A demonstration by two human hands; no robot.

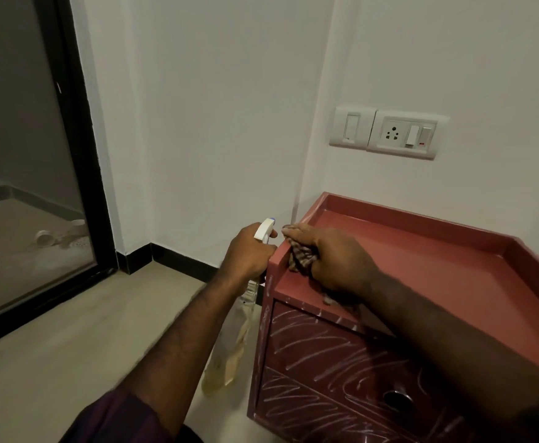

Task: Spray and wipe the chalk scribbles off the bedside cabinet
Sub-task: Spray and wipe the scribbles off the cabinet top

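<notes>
- Bedside cabinet point(421, 266) of reddish colour, raised rim round the top, set against the white wall point(213, 123).
- Chalk scribbles point(313, 350) across both drawer fronts of the cabinet, more down its left front edge; round metal knob point(396, 399) on a drawer front.
- Grips the spray bottle point(229, 356) with the left hand point(249, 254) just beside the cabinet's left side, fingers curled round the neck below the white head; yellowish liquid low in the blurred bottle.
- Presses a checked cloth point(303, 257) onto the cabinet's front left top corner with the right hand point(335, 260), fingers closed over the cloth.
- Switch panel point(389, 132) on the wall above the cabinet; dark-framed glass door point(21, 155) well to the cabinet's left.
</notes>
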